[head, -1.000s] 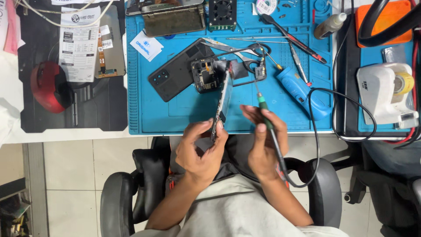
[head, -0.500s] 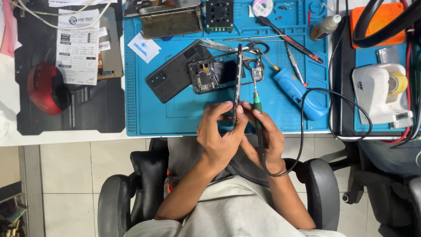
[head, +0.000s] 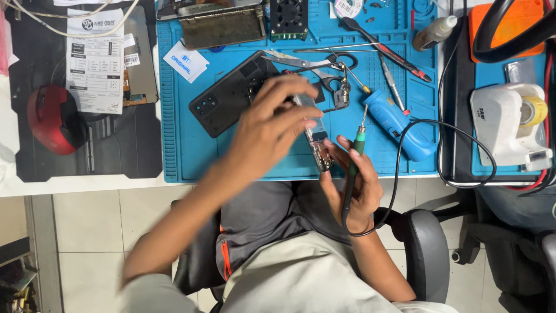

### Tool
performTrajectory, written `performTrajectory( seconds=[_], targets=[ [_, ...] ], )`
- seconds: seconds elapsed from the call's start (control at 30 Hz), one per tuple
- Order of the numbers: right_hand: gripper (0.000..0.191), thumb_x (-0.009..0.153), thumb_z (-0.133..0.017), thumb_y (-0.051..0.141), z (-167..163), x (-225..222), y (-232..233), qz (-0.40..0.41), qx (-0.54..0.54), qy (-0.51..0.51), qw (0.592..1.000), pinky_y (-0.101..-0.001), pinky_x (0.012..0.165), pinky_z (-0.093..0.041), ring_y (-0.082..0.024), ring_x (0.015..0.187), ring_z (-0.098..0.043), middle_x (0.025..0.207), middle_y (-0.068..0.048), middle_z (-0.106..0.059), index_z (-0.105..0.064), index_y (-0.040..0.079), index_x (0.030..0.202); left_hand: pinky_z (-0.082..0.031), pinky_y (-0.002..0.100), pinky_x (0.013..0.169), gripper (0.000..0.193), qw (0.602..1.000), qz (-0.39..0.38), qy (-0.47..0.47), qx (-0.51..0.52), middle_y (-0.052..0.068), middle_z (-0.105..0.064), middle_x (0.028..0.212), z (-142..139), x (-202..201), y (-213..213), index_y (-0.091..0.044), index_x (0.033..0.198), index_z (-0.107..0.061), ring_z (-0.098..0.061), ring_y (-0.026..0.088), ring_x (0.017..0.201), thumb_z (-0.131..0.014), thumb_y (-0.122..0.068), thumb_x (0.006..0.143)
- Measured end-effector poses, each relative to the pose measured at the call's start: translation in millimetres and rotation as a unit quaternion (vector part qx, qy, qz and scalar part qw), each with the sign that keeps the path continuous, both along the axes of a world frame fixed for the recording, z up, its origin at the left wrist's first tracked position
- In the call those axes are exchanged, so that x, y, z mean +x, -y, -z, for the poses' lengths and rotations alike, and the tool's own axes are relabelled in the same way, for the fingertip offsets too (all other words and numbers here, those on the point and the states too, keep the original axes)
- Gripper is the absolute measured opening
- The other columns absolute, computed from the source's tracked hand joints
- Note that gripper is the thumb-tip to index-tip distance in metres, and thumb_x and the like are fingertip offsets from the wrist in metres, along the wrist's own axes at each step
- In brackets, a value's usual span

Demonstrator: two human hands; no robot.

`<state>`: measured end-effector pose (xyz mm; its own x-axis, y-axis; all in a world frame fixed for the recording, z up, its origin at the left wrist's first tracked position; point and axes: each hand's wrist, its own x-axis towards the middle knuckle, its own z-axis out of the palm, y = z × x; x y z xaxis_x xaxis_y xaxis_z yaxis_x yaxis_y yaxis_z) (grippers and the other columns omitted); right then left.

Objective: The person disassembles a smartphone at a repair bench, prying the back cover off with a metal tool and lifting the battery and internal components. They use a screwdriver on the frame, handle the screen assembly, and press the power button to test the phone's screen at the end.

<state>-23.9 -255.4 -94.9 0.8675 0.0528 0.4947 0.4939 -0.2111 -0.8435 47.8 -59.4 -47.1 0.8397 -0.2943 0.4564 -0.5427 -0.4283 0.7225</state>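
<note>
My left hand [head: 267, 130] reaches forward over the blue work mat [head: 185, 145], its fingers on the upper end of an opened phone frame [head: 317, 139] held on edge; the hand is motion-blurred. My right hand [head: 353, 188] grips a green-tipped soldering iron [head: 354, 168] with a black cable, tip pointing up, and its fingers also touch the frame's lower end. A black phone back cover [head: 223, 98] lies on the mat just behind my left hand.
On the mat lie scissors [head: 301, 61], a blue electric screwdriver [head: 397, 124], thin tools, a small fan [head: 288, 14] and a glue bottle [head: 434, 32]. A white tape dispenser [head: 509, 124] stands right. A red mouse [head: 49, 119] rests on a black pad left.
My left hand has stretched forward and up along the phone frame, from near the table's edge. The frame tilted. The right hand with the iron shifted right and stayed low.
</note>
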Motion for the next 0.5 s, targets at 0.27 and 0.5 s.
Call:
performTrajectory(
  seconds=[0.27, 0.5],
  targets=[
    [0.067, 0.092, -0.068, -0.017, 3.6, -0.1, -3.9, 0.016, 0.089, -0.008, 0.996, -0.0509, 0.113, -0.057, -0.037, 0.133, -0.062, 0.148, -0.025, -0.051, -0.038, 0.005, 0.148, -0.051, 0.040, 0.099, 0.015, 0.959, 0.257, -0.121, 0.020, 0.005, -0.070, 0.113, -9.6, 54.3, -9.0, -0.004, 0.101, -0.076, -0.067, 0.024, 0.110, -0.077, -0.015, 0.092],
    [0.066, 0.093, -0.066, -0.017, 6.1, -3.6, -1.0, 0.054, 0.127, -0.036, 0.990, -0.0512, 0.119, -0.053, -0.035, 0.141, -0.057, 0.148, -0.024, -0.050, -0.039, 0.005, 0.149, -0.052, 0.039, 0.091, 0.012, 0.918, 0.364, -0.132, 0.088, 0.008, -0.067, 0.102, -12.9, 83.6, 2.5, -0.005, 0.097, -0.077, -0.066, 0.024, 0.101, -0.073, -0.014, 0.089]
  ],
)
